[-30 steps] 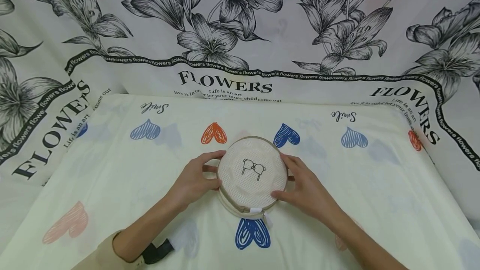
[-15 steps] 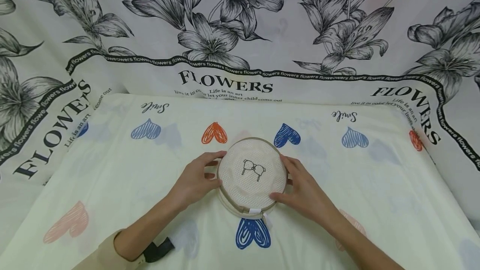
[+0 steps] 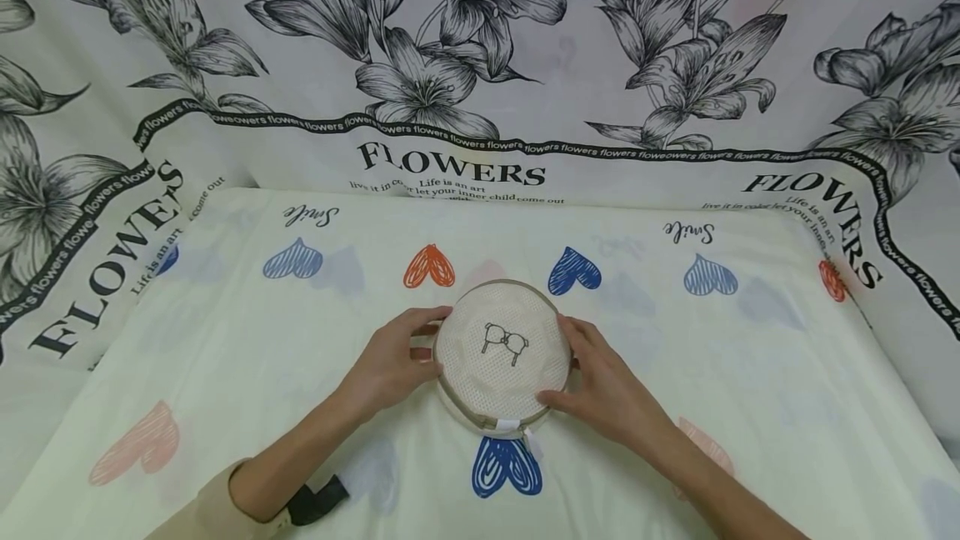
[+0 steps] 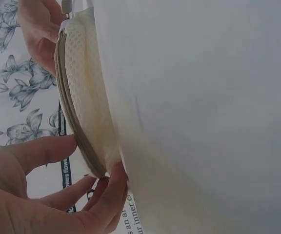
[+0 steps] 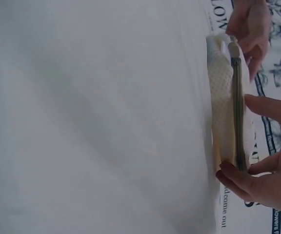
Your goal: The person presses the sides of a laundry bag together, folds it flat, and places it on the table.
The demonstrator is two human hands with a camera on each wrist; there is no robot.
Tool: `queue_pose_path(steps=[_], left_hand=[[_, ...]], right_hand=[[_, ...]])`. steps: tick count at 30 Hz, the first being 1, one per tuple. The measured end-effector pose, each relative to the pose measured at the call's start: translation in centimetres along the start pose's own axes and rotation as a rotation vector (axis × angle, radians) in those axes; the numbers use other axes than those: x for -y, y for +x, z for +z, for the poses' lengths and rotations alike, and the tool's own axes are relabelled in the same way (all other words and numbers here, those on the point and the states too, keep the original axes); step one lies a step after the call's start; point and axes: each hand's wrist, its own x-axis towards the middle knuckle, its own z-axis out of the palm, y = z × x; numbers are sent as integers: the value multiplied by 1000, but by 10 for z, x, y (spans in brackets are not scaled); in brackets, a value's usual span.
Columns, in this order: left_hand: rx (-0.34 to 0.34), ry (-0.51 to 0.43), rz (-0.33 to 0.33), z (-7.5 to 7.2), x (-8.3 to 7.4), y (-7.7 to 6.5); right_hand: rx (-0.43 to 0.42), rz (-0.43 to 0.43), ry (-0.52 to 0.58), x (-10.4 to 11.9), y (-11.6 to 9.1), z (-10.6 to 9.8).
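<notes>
A round cream mesh laundry bag (image 3: 504,382) sits on the cloth in front of me, its top printed with a small black line drawing. A tan zipper (image 4: 71,109) runs round its side, and the zip's pull end (image 5: 234,48) shows in the right wrist view. My left hand (image 3: 390,357) holds the bag's left edge, thumb toward the near side and fingers spread along the rim. On the opposite edge my right hand (image 3: 603,377) grips it, with the thumb lying over the top and the other fingers round the side, partly hidden.
Beneath the bag spreads a pale cloth (image 3: 247,357) printed with hearts and the word Smile. A white flower-printed curtain (image 3: 525,98) rises behind its far edge. A black strap (image 3: 317,502) shows by the left sleeve (image 3: 225,507).
The bag's far rim has sunk slightly toward me, and the bag has shifted a little left. Both hands keep their places on its sides, the right one following slightly left.
</notes>
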Motion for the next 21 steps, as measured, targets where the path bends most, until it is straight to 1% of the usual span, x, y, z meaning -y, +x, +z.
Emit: queue_pose_path(steps=[3,6,7,10,15,17,21], left_hand=[[10,109,55,0,0,1],[3,280,151,-1,-3,-1],[-1,335,182,-1,-5,-2],[-1,455,259,-1,-9,-7],[40,572,357,5,-11,-10],[62,630,407,7,-10,-9],[130,728,502,10,-8,-6]], right_hand=[[-2,-20,-67,1,0,-2],[-23,-55,-107,2,0,-5],[-31,-68,-114,2,0,-6],[-44,-106,-111,4,-1,-7],[-11,-168,-130,7,-1,-4],[-9,-201,-179,8,-1,-1],[-22,-264,-291,10,0,3]])
